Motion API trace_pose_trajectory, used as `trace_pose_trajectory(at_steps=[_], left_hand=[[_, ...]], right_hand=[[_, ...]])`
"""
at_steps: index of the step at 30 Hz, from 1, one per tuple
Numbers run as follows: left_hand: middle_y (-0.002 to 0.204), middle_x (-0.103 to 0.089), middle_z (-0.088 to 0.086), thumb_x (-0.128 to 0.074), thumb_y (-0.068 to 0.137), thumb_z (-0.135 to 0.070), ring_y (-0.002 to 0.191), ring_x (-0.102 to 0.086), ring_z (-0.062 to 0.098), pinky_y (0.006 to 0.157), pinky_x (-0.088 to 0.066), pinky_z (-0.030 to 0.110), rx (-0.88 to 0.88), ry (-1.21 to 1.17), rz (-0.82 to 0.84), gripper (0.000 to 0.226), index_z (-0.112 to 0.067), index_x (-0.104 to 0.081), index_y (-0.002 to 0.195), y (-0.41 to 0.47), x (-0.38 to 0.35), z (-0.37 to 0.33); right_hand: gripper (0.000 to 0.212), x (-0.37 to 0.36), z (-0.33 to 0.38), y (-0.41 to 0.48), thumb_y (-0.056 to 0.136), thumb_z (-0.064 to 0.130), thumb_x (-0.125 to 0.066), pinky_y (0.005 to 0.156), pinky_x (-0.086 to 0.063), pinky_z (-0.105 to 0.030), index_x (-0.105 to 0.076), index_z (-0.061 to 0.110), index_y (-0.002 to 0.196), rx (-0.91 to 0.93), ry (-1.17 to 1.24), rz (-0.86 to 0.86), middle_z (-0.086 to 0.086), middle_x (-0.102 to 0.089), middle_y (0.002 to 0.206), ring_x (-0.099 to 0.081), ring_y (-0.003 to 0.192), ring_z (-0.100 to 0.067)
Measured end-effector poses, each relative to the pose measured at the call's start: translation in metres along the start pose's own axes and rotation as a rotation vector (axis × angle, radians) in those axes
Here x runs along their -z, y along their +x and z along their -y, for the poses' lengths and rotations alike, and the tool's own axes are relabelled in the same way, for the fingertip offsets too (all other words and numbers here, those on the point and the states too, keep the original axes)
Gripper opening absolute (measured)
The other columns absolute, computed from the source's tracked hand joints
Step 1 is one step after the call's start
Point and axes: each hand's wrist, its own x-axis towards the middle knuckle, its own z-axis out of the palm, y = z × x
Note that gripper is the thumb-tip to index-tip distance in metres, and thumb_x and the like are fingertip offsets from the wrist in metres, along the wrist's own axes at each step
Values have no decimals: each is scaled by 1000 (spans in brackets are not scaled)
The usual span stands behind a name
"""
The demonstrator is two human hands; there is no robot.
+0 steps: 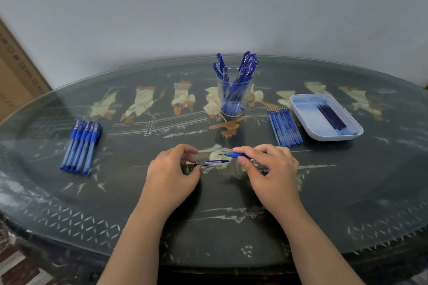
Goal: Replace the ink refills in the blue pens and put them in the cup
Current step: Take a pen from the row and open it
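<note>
right hand (266,165) pinches blue pen (239,154); cap (215,163) lies just left.

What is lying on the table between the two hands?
In the head view, a pen cap lies on the table between the left hand and the right hand, which holds a pen.
</note>
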Motion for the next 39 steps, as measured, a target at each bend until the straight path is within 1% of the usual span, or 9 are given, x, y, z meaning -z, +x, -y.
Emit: trace_pose_trajectory(at_steps=[5, 12, 16, 19, 22, 25, 28, 34, 39], left_hand=[[92, -65, -18, -76, 77, -18, 90, -58, -4, 89, -46, 27, -3, -75, -17, 31, -32, -62, 102, 1, 1, 3], [101, -63, -21, -77, 79, -15, 100, -58, 3, 90, -41, 17, -167, -134, -123, 29, -31, -66, 101, -1, -6, -1], [101, -65, -18, -77, 79, -13, 100, -59, 5, 90, -46, 27, -184, -173, -211, 28, -27, -67, 101, -1, -10, -1], [101, -65, -17, -76, 80, -17, 100, -60, 7, 89, -48, 30, -223, -203, -268, 26, -27, -67, 102, -2, -10, -2], [97, -66, -16, -75, 77, -24, 94, -61, 7, 82, -48, 23, -286, -273, -290, 24, -25, -67, 100, -5, -9, -13], [90, -69, -10, -88, 68, -34, 85, -66, 13, 76, -51, 19, -244, -478, -149, 36, -25, -68, 97, -10, -10, -30], [90, -71, -2, -86, 60, -28, 85, -69, 14, 74, -55, 24, -126, -733, 71, 37, -22, -69, 92, -14, -14, -40], [86, -74, -2, -84, 68, -6, 83, -71, 14, 79, -57, 32, -108, -723, 123, 30, -23, -71, 89, -13, -13, -38], [84, -74, -5, -82, 73, 0, 80, -70, 13, 75, -58, 30, -150, -647, 140, 29, -26, -73, 86, -14, -9, -38]], right_hand=[[21, 0, 2, 1, 87, 48, -56, 87, -28, -35, -67, 56, 102, -21, 8, -10, 25, -59, 85, -45, 94, -6], [24, 4, 5, 1, 89, 51, -52, 95, -34, -43, -66, 51, 109, -67, 3, -34, 27, -63, 90, -54, 97, -4], [18, 9, 11, 2, 91, 50, -59, 93, -41, -51, -70, 48, 105, -72, 41, -77, 30, -65, 90, -56, 98, -7], [21, 16, 21, 4, 84, 55, -56, 90, -45, -38, -68, 51, 101, -70, 148, -82, 25, -62, 92, -53, 97, -7], [25, 23, 31, 5, 83, 28, -73, 76, -45, -12, -68, 49, 95, -90, 338, -73, 13, -64, 87, -59, 84, -5], [27, 30, 41, 3, 80, 18, -77, 71, -48, -10, -71, 41, 94, -159, 486, -40, 8, -71, 81, -65, 78, -5], [25, 33, 48, 0, 79, 18, -77, 69, -52, -13, -71, 36, 95, -238, 572, 2, 13, -74, 82, -70, 78, -3], [18, 34, 53, -1, 79, 23, -76, 77, -59, -31, -72, 33, 95, -320, 619, 41, 10, -75, 84, -71, 83, -9], [21, 50, 53, 10, 78, 30, -71, 81, -58, -33, -74, 27, 98, -342, 711, 39, 6, -76, 89, -71, 86, -11]])
